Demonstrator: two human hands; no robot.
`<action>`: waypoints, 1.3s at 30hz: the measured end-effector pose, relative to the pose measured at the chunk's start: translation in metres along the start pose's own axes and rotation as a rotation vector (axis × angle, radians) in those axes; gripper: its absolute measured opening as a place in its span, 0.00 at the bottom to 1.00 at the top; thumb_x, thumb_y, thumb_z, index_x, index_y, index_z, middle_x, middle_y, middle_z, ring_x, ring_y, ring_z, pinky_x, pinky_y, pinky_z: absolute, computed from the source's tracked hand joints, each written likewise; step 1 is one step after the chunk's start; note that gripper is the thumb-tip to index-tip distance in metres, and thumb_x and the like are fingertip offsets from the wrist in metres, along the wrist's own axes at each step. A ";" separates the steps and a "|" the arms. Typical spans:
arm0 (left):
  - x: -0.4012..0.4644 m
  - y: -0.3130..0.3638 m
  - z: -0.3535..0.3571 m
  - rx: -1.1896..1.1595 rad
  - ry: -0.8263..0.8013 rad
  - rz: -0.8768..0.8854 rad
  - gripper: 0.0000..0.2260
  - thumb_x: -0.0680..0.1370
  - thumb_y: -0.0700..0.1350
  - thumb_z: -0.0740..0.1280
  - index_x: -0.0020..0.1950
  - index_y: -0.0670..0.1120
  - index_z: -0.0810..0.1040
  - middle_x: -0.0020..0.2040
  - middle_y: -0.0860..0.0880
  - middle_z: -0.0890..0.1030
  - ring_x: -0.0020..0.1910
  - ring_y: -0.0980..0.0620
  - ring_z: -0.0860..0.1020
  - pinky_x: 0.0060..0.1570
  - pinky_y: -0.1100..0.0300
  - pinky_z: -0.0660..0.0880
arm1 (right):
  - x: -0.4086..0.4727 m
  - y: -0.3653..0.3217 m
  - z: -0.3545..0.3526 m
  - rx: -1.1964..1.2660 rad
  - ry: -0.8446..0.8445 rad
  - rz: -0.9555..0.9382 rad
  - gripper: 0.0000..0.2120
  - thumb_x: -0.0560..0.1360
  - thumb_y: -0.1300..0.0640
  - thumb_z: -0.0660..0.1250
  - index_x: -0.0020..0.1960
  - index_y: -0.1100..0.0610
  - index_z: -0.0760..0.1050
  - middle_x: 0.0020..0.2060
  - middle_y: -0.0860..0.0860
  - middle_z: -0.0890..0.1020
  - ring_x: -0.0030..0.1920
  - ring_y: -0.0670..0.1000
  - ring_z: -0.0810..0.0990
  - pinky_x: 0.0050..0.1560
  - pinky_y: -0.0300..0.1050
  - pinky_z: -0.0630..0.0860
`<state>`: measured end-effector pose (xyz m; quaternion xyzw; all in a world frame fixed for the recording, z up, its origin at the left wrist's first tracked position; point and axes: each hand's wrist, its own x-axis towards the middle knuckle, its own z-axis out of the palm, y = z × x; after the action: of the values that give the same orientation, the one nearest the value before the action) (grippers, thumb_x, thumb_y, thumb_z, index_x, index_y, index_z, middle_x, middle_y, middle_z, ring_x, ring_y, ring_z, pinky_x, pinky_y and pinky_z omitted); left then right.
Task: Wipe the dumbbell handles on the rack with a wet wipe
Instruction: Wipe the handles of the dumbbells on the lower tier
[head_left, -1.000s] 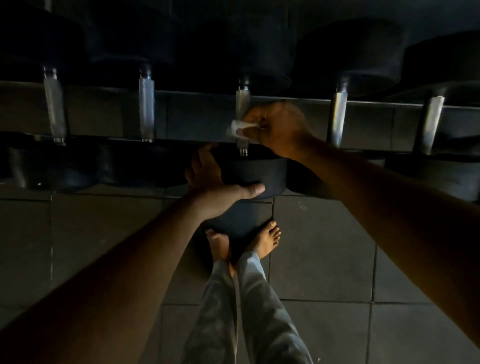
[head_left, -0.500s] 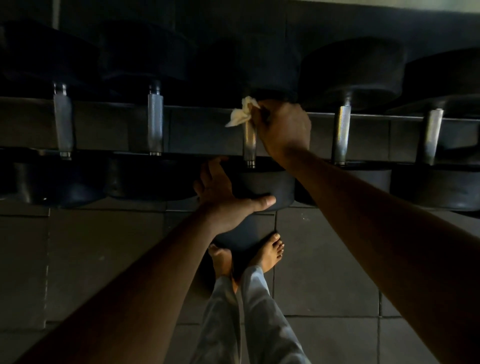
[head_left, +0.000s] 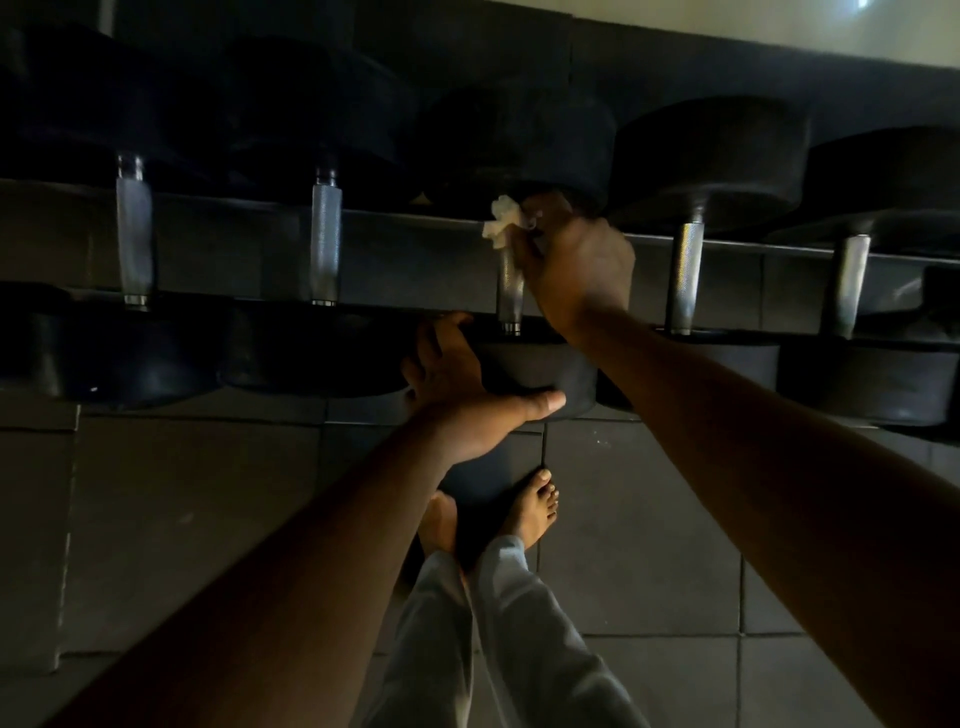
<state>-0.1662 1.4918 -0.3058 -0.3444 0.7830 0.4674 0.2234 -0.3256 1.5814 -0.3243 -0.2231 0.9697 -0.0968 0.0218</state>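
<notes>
Rack (head_left: 415, 228): a dark rail is seen running across the upper part of the view, with five dumbbells laid across it side by side.
Outer handles: two knurled metal handles (head_left: 134, 239) (head_left: 326, 244) are shown towards the rack's left end, two more (head_left: 687, 275) (head_left: 847, 286) towards its right end; none is touched.
Left hand (head_left: 462, 395): it is rested on the near black weight (head_left: 540, 374) of the middle dumbbell, thumb stretched along the weight's front edge, fingers laid over its left side; nothing is grasped.
Middle handle (head_left: 509, 296): its upper part is covered by the wipe and hand.
Wet wipe (head_left: 501, 221): a crumpled white wad is pressed against the top of the middle handle.
Right hand (head_left: 576, 265): it is clenched around the wipe and handle together.
Floor (head_left: 639, 519): dark tiles and two bare feet are seen below the rack's near edge.
</notes>
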 end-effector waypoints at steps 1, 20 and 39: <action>0.000 0.001 0.000 0.001 -0.001 0.002 0.56 0.61 0.64 0.85 0.79 0.56 0.55 0.81 0.52 0.54 0.79 0.44 0.55 0.75 0.37 0.66 | 0.001 0.001 0.000 -0.005 0.006 0.003 0.17 0.83 0.39 0.58 0.65 0.46 0.75 0.46 0.53 0.85 0.46 0.59 0.84 0.40 0.48 0.73; 0.000 0.001 0.000 0.002 0.003 0.004 0.56 0.61 0.65 0.85 0.78 0.56 0.56 0.79 0.54 0.53 0.77 0.45 0.56 0.74 0.38 0.67 | 0.030 -0.025 0.000 -0.120 -0.243 -0.118 0.15 0.85 0.44 0.58 0.59 0.50 0.79 0.48 0.54 0.84 0.47 0.56 0.84 0.43 0.48 0.77; -0.001 0.003 0.001 0.011 0.016 -0.029 0.54 0.61 0.62 0.85 0.78 0.58 0.56 0.78 0.56 0.54 0.77 0.47 0.55 0.70 0.45 0.68 | 0.010 -0.003 -0.009 1.037 -0.306 0.576 0.10 0.81 0.52 0.66 0.42 0.49 0.81 0.34 0.44 0.85 0.39 0.40 0.84 0.47 0.42 0.83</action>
<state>-0.1672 1.4937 -0.3039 -0.3582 0.7823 0.4570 0.2255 -0.3344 1.5761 -0.3144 0.0765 0.8034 -0.5133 0.2918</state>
